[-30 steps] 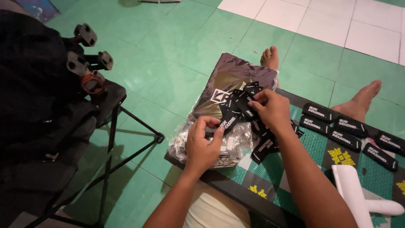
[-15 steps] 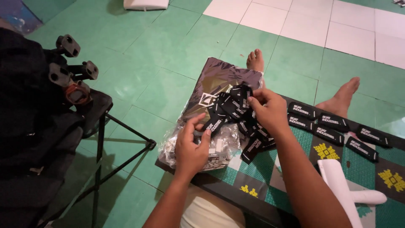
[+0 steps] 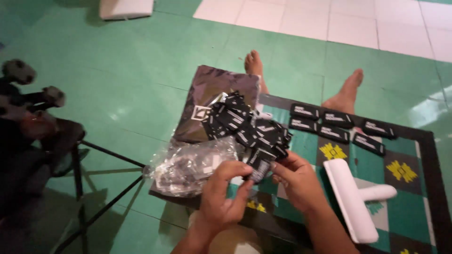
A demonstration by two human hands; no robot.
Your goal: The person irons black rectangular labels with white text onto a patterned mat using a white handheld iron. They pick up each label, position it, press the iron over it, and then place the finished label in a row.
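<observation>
1. Biggest thing in sight: the glossy green tiled floor (image 3: 117, 108), giving way to white tiles (image 3: 329, 23) at the top of the view.
2. On it lies the patterned mat with green squares, yellow motifs and a black border (image 3: 423, 155), and two bare feet rest at its far edge.
3. Off to the left, blurred, a dark folding stand with thin black legs (image 3: 94, 188).
4. A dark grey printed plastic bag (image 3: 212, 94) lies flat across the mat's left corner, and a crumpled clear plastic bag (image 3: 188, 164) sits against its near end.
5. A white T-shaped plastic tool (image 3: 353, 197) lies on the mat, just right of the hands.
6. A heap of black rectangular labels with white print (image 3: 245, 124) is piled on the dark bag, right in front of the hands; six more of the same, a row of laid-out labels (image 3: 336, 124), sit well apart beyond it.
7. Now the hands: left hand (image 3: 223, 193) curled, fingers bent inward; right hand (image 3: 294, 181) meeting it from the other side.
8. Between them, one small black label (image 3: 259, 170), pinched at its edges in the grip of both hands, held just above the mat's near edge, touching the bottom of the heap.
</observation>
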